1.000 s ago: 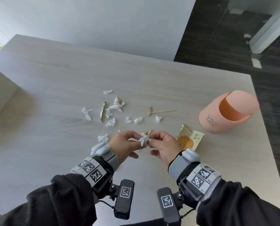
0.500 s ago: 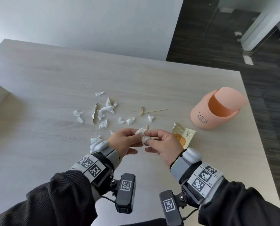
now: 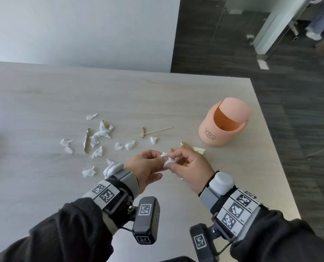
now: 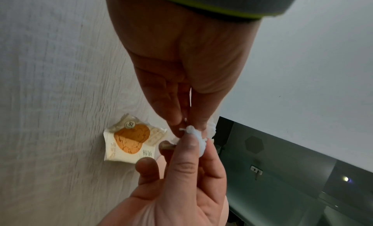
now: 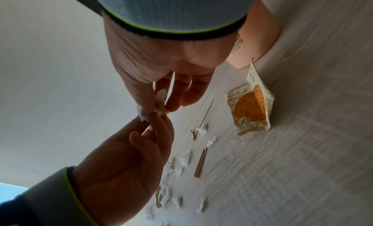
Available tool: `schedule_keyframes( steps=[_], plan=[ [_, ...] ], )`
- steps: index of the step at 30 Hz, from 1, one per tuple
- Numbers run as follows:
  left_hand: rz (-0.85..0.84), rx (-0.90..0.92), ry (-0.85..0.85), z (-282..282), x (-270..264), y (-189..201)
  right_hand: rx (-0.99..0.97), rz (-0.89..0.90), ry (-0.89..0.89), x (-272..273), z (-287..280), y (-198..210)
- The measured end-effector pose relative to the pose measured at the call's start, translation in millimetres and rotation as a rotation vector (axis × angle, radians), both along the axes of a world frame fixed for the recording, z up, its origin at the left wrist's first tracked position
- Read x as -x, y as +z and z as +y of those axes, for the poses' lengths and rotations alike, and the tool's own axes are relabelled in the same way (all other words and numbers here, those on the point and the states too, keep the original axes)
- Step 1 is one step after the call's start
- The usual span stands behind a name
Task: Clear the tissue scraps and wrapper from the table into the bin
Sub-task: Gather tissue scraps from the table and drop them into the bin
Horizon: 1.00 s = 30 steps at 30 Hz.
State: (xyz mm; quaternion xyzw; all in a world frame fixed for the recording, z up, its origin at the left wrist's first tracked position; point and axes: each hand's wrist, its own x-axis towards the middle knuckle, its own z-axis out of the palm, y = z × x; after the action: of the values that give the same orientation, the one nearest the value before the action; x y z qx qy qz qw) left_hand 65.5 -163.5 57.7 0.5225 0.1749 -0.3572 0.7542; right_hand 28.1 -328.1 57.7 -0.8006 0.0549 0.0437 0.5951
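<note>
Both hands meet above the table's near middle and pinch one white tissue wad [image 3: 168, 161] between their fingertips. My left hand [image 3: 160, 158] holds it from the left and my right hand [image 3: 174, 157] from the right. The left wrist view has the wad [image 4: 198, 138] between the left hand [image 4: 187, 125] and the right hand [image 4: 191, 143]. Several tissue scraps [image 3: 100, 133] lie scattered to the left. The biscuit wrapper [image 3: 199, 150] lies flat, mostly hidden behind my right hand, plain in the wrist views [image 4: 129, 140] [image 5: 250, 108]. The peach bin [image 3: 223, 125] stands at the right with its lid tipped open.
A thin wooden stick [image 3: 157, 130] lies behind the hands, and a narrow brownish strip [image 3: 86, 140] lies among the scraps. The table's right edge [image 3: 270, 148] runs close past the bin, with dark floor beyond. A white wall stands behind the table.
Both hands have drifted right towards the bin with the wad still pinched, and the right hand now covers most of the wrapper. The head view has turned.
</note>
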Motion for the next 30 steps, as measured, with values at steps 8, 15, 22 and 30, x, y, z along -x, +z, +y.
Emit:
schedule_keyframes(
  steps=[8,15,22,30],
  plan=[
    [-0.007,0.07,-0.005,-23,-3,10,0.211,-0.099,-0.298,-16,-50,17],
    [-0.016,-0.128,0.009,-19,-1,7,0.427,-0.002,-0.632,-47,-112,14],
    [-0.018,-0.194,0.02,-4,-2,3,0.626,0.05,-0.482,-46,-115,12],
    [-0.123,-0.535,-0.054,51,-4,-14,0.64,-0.117,-0.497,-35,-99,12]
  ],
)
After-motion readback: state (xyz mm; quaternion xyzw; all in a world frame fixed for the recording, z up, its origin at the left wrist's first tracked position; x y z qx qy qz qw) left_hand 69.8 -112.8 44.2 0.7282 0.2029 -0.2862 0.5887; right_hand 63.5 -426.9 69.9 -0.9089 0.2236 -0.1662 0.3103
